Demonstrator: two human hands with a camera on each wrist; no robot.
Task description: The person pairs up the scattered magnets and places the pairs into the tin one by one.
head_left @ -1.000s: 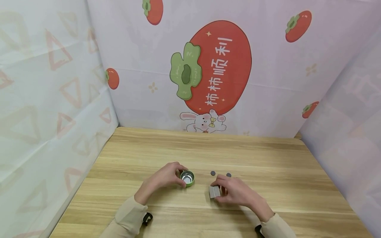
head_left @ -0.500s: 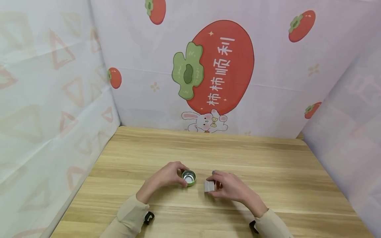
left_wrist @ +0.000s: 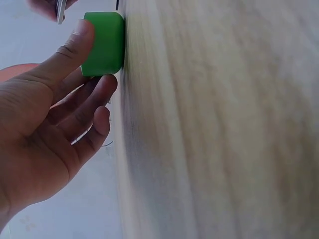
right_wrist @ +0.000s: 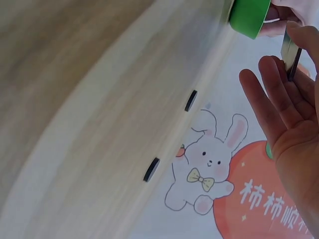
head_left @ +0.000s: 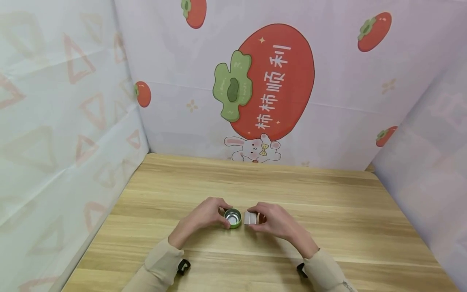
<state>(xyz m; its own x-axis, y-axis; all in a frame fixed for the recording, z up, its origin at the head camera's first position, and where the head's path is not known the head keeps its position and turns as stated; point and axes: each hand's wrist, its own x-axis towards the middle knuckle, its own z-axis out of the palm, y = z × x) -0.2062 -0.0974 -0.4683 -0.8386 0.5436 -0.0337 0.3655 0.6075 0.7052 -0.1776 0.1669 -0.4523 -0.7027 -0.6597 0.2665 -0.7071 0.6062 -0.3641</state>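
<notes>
L hand first: thumb and fingers round the green tin, which sits upright on the table, mouth up. Just R of the tin, a sliver of gap btwn them, here's the silver block, pinched by thumb and fingers of the R hand, off the wood! Step in hand, I'd say: lining up block w/ tin; next move prob. calls for a steady L hand, block over the tin's mouth, no bump on the rim. Further R of the tin, two dark discs on the wood, per R wrist cam. Writing? No brand or label legible on tin or block; behind the tin, white 柿柿顺利 runs up the backdrop's big red persimmon.
</notes>
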